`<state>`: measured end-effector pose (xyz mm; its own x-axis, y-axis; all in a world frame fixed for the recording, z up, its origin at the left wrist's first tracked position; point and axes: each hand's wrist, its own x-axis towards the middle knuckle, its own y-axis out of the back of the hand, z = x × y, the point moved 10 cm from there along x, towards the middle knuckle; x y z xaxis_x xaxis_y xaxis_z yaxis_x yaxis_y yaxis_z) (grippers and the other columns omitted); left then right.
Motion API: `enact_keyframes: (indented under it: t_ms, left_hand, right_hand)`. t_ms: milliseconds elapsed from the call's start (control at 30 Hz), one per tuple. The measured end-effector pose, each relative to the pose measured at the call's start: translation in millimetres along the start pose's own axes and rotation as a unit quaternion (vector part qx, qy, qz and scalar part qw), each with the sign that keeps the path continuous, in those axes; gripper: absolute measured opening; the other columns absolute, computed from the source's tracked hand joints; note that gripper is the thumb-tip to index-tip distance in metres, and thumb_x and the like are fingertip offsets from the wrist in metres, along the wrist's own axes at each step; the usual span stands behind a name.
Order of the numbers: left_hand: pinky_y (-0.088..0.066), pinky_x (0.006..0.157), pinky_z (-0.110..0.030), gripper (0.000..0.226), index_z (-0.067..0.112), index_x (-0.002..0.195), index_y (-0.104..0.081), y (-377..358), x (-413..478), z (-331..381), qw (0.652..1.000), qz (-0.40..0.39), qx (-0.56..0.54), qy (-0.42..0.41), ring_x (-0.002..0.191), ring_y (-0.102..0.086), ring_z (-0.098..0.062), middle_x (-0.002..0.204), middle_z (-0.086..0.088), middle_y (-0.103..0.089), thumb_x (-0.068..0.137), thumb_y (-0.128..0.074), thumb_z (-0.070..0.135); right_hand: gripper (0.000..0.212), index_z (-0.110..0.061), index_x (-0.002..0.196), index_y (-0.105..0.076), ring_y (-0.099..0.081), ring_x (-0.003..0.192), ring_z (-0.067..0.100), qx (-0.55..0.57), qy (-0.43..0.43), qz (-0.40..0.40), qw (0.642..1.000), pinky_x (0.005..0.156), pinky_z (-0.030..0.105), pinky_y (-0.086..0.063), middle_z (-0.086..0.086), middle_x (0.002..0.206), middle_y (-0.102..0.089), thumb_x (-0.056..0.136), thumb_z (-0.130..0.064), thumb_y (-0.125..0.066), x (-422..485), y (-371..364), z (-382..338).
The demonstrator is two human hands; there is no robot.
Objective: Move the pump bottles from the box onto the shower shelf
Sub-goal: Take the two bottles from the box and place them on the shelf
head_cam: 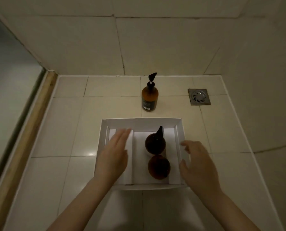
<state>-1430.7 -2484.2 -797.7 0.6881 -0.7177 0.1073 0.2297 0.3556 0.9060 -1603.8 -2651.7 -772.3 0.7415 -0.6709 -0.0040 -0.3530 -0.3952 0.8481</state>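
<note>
A white open box (139, 121) sits on the tiled surface in front of me. Two amber pump bottles stand inside it, seen from above: the far bottle (155, 144) shows its black pump spout, while the near bottle (159, 166) shows only its rounded body. A third amber pump bottle (150, 97) stands upright on the tiles beyond the box. My left hand (114, 154) hovers flat and open over the box's left side. My right hand (197, 165) is at the box's right wall, fingers curled apart, holding nothing.
A square metal floor drain (199, 96) lies to the right of the standing bottle. Tiled walls rise behind and to the right. A glass panel with a pale frame (30, 124) runs along the left.
</note>
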Motion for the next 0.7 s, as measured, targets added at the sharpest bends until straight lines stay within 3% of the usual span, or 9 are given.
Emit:
enact_keyframes:
  t_ms: [100, 200, 300, 400, 500, 600, 700]
  left_hand:
    - [-0.035, 0.106, -0.028, 0.085, 0.035, 0.142, -0.022, -45, 28, 34, 0.988, -0.119, -0.085, -0.046, 0.133, -0.041, -0.012, 0.150, 0.007, -0.034, 0.075, -0.073, 0.027]
    - [-0.037, 0.106, -0.030, 0.094, 0.035, 0.142, -0.021, -83, 49, 54, 0.963, -0.230, -0.123, -0.061, 0.135, -0.038, -0.014, 0.151, 0.007, -0.032, 0.067, -0.077, 0.038]
    - [-0.031, 0.096, -0.021, 0.085, 0.035, 0.137, -0.033, -99, 59, 59, 0.947, -0.277, -0.151, -0.066, 0.128, -0.045, -0.014, 0.140, 0.006, -0.046, 0.064, -0.077, 0.040]
    - [-0.035, 0.101, -0.028, 0.076, 0.032, 0.132, -0.044, -104, 59, 57, 0.942, -0.296, -0.142, -0.068, 0.123, -0.049, -0.016, 0.131, 0.003, -0.055, 0.064, -0.077, 0.039]
    - [-0.042, 0.105, -0.037, 0.074, 0.031, 0.130, -0.047, -100, 60, 50, 0.944, -0.298, -0.123, -0.066, 0.121, -0.051, -0.015, 0.127, 0.005, -0.058, 0.063, -0.078, 0.034]
    - [-0.043, 0.104, -0.037, 0.072, 0.032, 0.129, -0.047, -93, 59, 33, 0.950, -0.292, -0.104, -0.048, 0.121, -0.051, -0.013, 0.126, 0.007, -0.058, 0.063, -0.079, 0.030]
    - [-0.042, 0.105, -0.036, 0.074, 0.031, 0.130, -0.048, -81, 54, 13, 0.955, -0.272, -0.112, -0.024, 0.123, -0.050, -0.015, 0.130, 0.006, -0.057, 0.063, -0.080, 0.029]
  right_hand:
    - [0.053, -0.032, 0.119, -0.048, -0.052, 0.107, 0.007, 0.017, 0.006, -0.153, 0.988, 0.087, 0.015, -0.042, -0.011, 0.119, -0.049, 0.074, -0.012, -0.068, -15, -39, -7]
    - [0.060, -0.034, 0.122, -0.043, -0.051, 0.111, 0.010, 0.042, -0.019, -0.232, 0.972, 0.090, 0.020, -0.044, -0.009, 0.125, -0.047, 0.071, -0.026, -0.073, -19, -71, -6]
    - [0.070, -0.040, 0.124, -0.038, -0.053, 0.109, 0.011, 0.057, -0.044, -0.221, 0.973, 0.087, 0.023, -0.048, -0.011, 0.126, -0.045, 0.065, -0.043, -0.075, -17, -84, 1]
    - [0.080, -0.043, 0.127, -0.031, -0.054, 0.111, 0.013, 0.065, -0.071, -0.222, 0.970, 0.088, 0.028, -0.051, -0.011, 0.126, -0.048, 0.062, -0.044, -0.076, -19, -99, 7]
    - [0.071, -0.041, 0.122, -0.034, -0.058, 0.100, 0.013, 0.052, -0.054, -0.196, 0.978, 0.076, 0.024, -0.051, -0.009, 0.116, -0.054, 0.063, -0.045, -0.073, -16, -102, 8]
    - [0.062, -0.039, 0.111, -0.038, -0.058, 0.087, 0.009, 0.042, -0.034, -0.188, 0.981, 0.062, 0.014, -0.041, -0.011, 0.104, -0.056, 0.061, -0.046, -0.073, -14, -100, 9]
    - [0.061, -0.040, 0.108, -0.035, -0.047, 0.074, 0.005, 0.014, -0.019, -0.178, 0.984, 0.052, 0.009, -0.027, -0.017, 0.091, -0.045, 0.059, -0.049, -0.070, -14, -98, 7]
